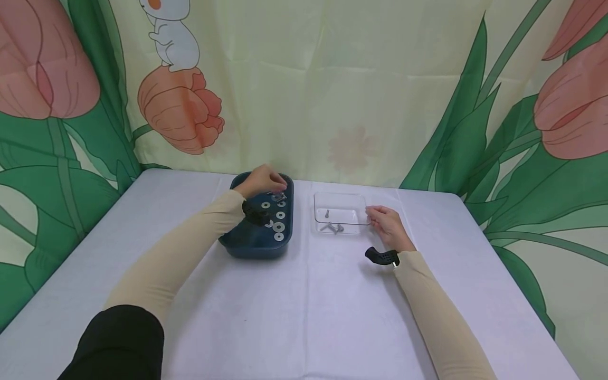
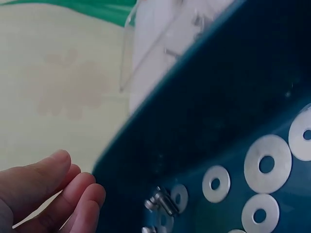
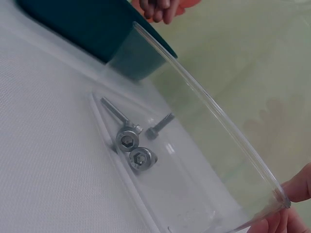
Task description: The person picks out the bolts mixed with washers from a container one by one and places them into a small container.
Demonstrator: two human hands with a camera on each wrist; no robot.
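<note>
hovering left grip (image 1: 262, 181), bolts (image 2: 163, 203) seemingly underneath

Clear box (image 3: 214, 126): three bolts (image 3: 131, 145) at one end. Right fingertips (image 3: 296, 187) on its corner. Blue tray (image 3: 92, 29) beyond it.

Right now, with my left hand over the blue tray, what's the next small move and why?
Probably lower the left hand onto the bolt lying among the washers in the blue tray and pinch it; three bolts already lie in the clear box the right hand steadies.
</note>
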